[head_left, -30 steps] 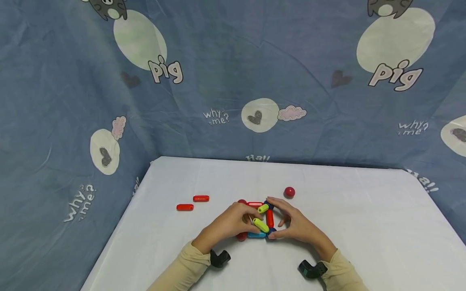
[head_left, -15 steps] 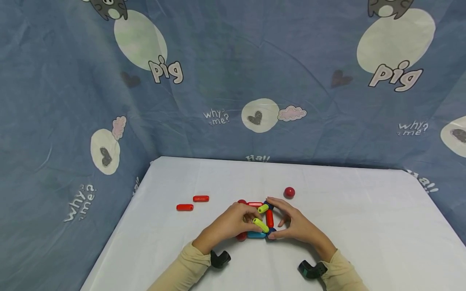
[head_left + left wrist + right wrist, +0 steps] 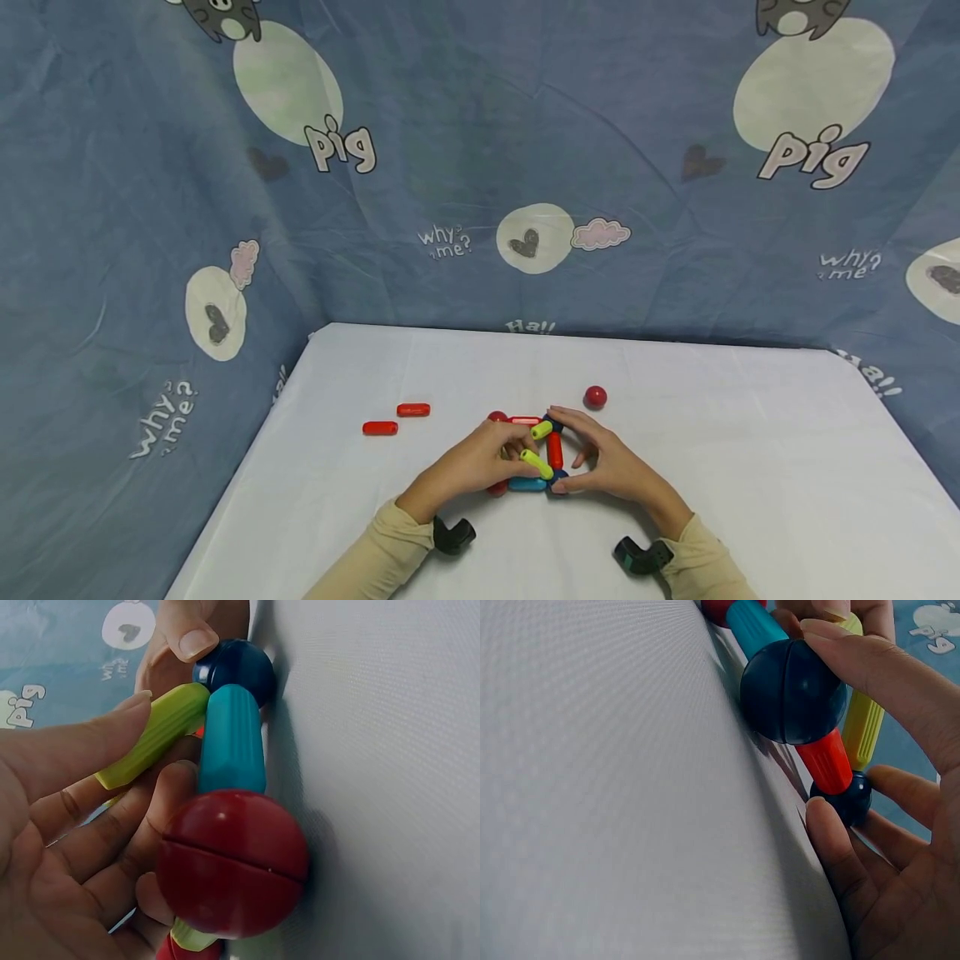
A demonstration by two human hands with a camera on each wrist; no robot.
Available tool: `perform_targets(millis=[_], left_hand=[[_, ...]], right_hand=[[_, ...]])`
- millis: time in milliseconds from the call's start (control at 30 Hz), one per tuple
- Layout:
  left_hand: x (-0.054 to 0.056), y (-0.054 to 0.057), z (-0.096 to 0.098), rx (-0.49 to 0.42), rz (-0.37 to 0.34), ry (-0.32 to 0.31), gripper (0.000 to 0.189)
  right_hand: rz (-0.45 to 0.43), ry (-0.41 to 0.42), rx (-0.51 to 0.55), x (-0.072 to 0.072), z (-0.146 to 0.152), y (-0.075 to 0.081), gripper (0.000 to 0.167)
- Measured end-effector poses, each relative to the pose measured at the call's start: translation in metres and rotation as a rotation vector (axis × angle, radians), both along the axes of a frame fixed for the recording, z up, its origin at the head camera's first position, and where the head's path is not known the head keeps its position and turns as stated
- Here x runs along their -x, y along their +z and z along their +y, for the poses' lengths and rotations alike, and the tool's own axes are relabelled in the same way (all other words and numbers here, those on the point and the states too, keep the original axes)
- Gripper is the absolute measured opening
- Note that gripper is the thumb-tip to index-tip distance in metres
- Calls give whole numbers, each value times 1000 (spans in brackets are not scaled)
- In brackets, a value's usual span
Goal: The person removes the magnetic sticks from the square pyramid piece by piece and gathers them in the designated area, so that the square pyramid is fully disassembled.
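Observation:
A frame of toy rods and balls lies on the white table under both hands. My left hand (image 3: pixel 480 454) pinches a yellow-green rod (image 3: pixel 154 739), which slants up from the near dark blue ball (image 3: pixel 793 691). My right hand (image 3: pixel 618 467) holds the frame's right side, thumb on that ball and fingers around the far dark blue ball (image 3: pixel 842 796). A red rod (image 3: pixel 555 451) joins the two balls. From the far ball rises a second yellow-green rod (image 3: pixel 542 430). Along the near side, a light blue rod (image 3: pixel 232 742) meets a red ball (image 3: pixel 234 862). My left hand hides part of the frame.
Two loose red rods (image 3: pixel 413 410) lie on the table to the left. A loose red ball (image 3: pixel 596 397) sits beyond my right hand. Behind the table's far edge hangs a blue printed cloth (image 3: pixel 450 167).
The left fingers behind the yellow-green rod have shifted slightly. Otherwise both hands and the frame stay in place.

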State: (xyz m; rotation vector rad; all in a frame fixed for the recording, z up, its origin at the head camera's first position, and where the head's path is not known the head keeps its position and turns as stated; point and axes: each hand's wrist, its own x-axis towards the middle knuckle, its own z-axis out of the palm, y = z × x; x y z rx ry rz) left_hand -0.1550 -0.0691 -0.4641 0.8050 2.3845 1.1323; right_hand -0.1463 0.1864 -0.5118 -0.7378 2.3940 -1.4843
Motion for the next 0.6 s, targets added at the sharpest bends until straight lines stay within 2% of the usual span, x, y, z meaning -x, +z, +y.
perform_targets(millis=[367,533,600], left_hand=[[4,-4,-3,-48,-12,-43,15],[9,-1,-8,-130,-89,-11,14],[10,2,-11,-153,-88,22,14]], right_hand=[[6,7,6,1,0,-1,97],[10,14,20,1,0,-2,95],[10,14,21,1,1,-3,95]])
